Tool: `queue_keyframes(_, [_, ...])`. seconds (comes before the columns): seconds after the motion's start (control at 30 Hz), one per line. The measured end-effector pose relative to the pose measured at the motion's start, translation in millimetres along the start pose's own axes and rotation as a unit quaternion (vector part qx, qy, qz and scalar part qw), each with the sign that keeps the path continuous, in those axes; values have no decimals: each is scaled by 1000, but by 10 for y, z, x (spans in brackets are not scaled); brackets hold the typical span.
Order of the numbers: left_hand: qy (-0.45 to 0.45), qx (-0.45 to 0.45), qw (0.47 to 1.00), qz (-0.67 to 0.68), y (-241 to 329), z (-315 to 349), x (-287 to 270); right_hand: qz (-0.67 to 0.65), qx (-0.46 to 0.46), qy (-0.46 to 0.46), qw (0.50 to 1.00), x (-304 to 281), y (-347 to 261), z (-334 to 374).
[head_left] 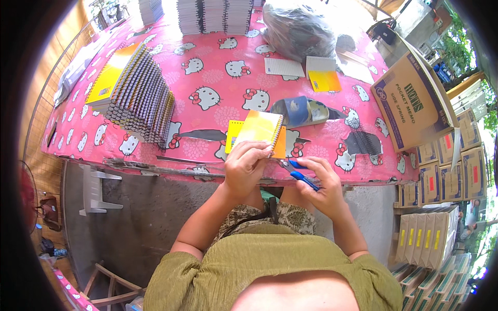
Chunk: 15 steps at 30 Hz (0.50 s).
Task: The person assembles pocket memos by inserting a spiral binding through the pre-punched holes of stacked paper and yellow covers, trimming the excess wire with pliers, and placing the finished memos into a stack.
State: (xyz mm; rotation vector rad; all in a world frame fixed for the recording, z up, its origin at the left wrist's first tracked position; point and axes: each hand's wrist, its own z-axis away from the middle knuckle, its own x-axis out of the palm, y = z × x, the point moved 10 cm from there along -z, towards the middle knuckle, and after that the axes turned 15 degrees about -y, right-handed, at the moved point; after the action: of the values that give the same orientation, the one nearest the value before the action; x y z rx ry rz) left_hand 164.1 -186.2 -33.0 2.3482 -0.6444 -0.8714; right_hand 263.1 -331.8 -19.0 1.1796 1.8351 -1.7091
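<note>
My left hand (pixel 244 167) is closed on the lower edge of a small yellow spiral notebook (pixel 260 127), its coil along the right side. Beneath this notebook, another yellow-orange cover (pixel 234 130) lies at the table's front edge. In my right hand (pixel 330 191) is a pair of blue-handled pliers (pixel 304 180), handles spread, jaws close to the bottom end of the coil. Whether the jaws touch the wire cannot be made out. A blue slipper (pixel 296 113) rests just beyond the notebook.
A tall stack of spiral notebooks (pixel 140 96) stands at left, with more stacks (pixel 212 16) at the back. Beyond the slipper are a plastic bag (pixel 301 31) and loose memo pads (pixel 323 78). An open carton (pixel 415 98) stands right. The pink tablecloth (pixel 207 116) has torn patches.
</note>
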Motion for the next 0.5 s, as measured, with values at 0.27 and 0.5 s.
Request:
queue_keyframes(0.27, [13, 36, 999, 28, 91, -7, -51, -414, 109, -104, 897, 472, 375, -84])
queue_keyframes(0.5, [61, 78, 995, 19, 177, -157, -533, -552, 97, -107, 821, 522, 389, -176])
